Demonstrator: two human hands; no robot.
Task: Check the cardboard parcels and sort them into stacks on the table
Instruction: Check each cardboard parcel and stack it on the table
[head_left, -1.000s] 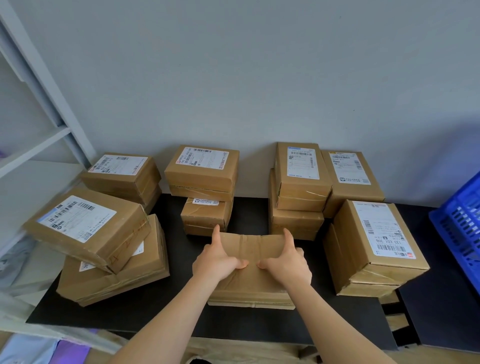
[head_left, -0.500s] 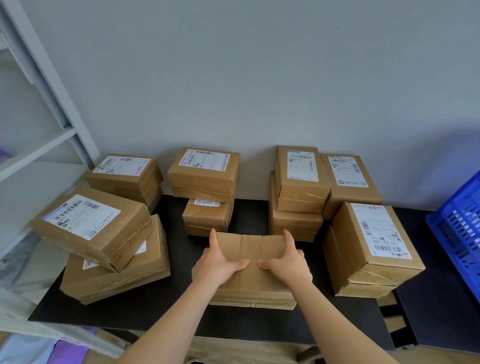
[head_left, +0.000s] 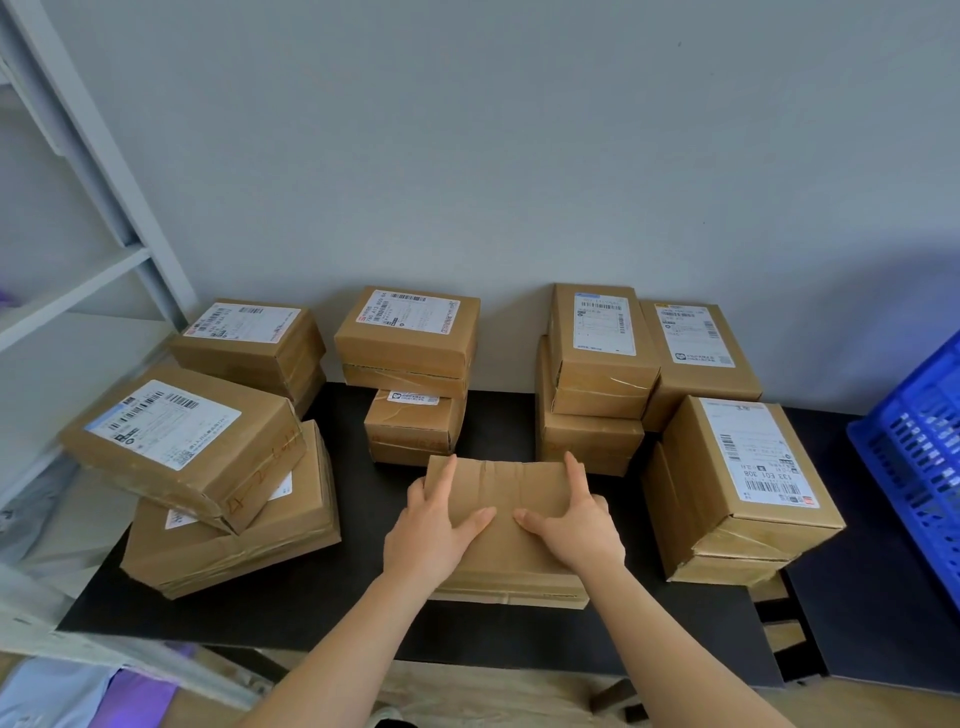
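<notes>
My left hand (head_left: 434, 527) and right hand (head_left: 579, 525) grip the flat brown cardboard parcel (head_left: 506, 486), fingers (head_left: 445, 475) curled over its sides; I judge it stiff, light, best held there.

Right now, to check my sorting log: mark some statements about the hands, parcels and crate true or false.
1. The left hand and right hand both hold the plain brown cardboard parcel. True.
2. Its upward face carries a white label. False: no label shows there.
3. The blue plastic crate stands at the left. False: it is at the right edge.
4. The labelled brown parcel at front left lies askew on the parcel beneath. True.
</notes>
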